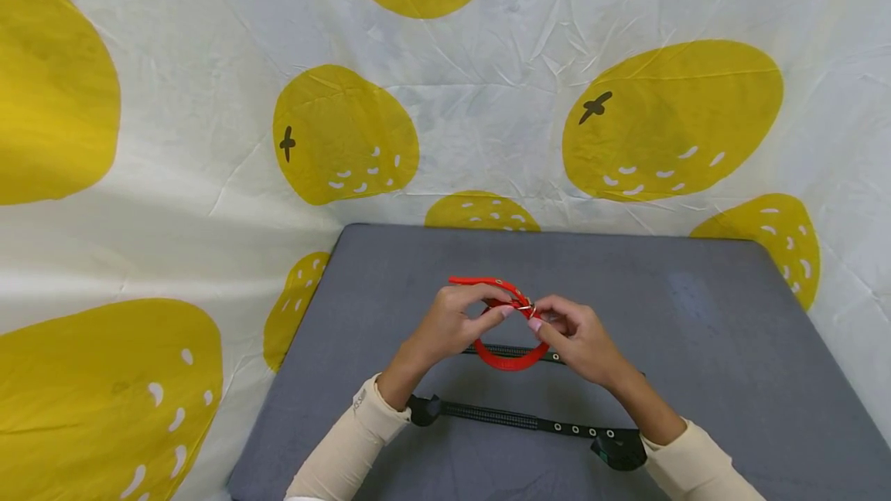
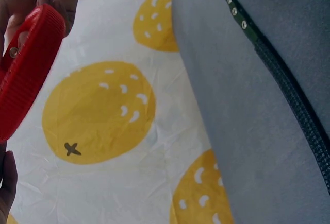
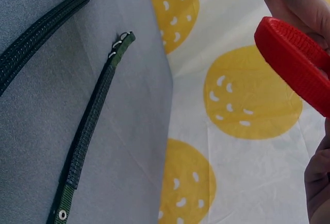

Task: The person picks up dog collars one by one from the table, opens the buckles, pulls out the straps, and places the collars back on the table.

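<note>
A red collar [image 1: 510,364] is bent into a loop above the table, its free end sticking out to the left. My left hand [image 1: 462,319] pinches the strap between thumb and fingers on the left of the metal buckle [image 1: 527,306]. On the other side, my right hand [image 1: 578,337] grips the collar close to the buckle, thumb in front. Both wrist views catch the ribbed red band [image 2: 31,74] at their edges, with parts of the hands around it. Fingers partly hide the buckle, so how far the strap passes through it is unclear.
Two dark straps with metal eyelets lie across the grey table [image 1: 696,315]: a nearer strap [image 1: 497,416] and a farther strap [image 1: 501,350] behind the red loop. A white cloth [image 1: 487,138] with yellow fruit shapes hangs behind and to the left.
</note>
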The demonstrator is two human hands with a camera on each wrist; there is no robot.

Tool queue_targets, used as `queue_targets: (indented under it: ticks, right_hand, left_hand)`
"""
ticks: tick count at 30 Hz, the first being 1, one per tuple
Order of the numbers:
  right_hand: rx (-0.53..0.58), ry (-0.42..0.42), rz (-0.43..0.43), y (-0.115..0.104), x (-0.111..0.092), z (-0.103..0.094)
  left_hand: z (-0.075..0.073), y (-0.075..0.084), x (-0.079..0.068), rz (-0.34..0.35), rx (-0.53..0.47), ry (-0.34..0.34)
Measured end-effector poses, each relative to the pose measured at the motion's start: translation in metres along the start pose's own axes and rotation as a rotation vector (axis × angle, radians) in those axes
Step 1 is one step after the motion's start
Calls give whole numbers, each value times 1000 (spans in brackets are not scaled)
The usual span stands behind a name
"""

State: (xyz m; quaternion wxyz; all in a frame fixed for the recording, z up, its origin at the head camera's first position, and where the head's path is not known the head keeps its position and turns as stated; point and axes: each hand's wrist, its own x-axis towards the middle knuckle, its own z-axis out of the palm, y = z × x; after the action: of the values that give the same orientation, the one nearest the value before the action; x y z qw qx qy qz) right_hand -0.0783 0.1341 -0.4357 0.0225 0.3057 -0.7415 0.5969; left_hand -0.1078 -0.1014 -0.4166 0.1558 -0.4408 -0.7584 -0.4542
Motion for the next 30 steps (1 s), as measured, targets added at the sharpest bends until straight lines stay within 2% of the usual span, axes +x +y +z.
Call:
queue_targets:
  ticks: [10,15,18,24,30]
  right_hand:
    - [-70,7,-62,3,-1,-2]
    - [-78,6,-63,3,-2,-3]
    - [-68,2,-46,3,-2,-5]
    - [-30,0,-17,5,0,-7]
    - [-3,3,10,3,3,-9]
  left_hand:
    - [2,-2,-2,-40,8,44]
    - [2,-3,-3,-49,1,68]
    - [2,-2,-2,-56,22,51]
    - [1,0,0,-88,63,-29]
    - [2,0,4,-44,81,-41]
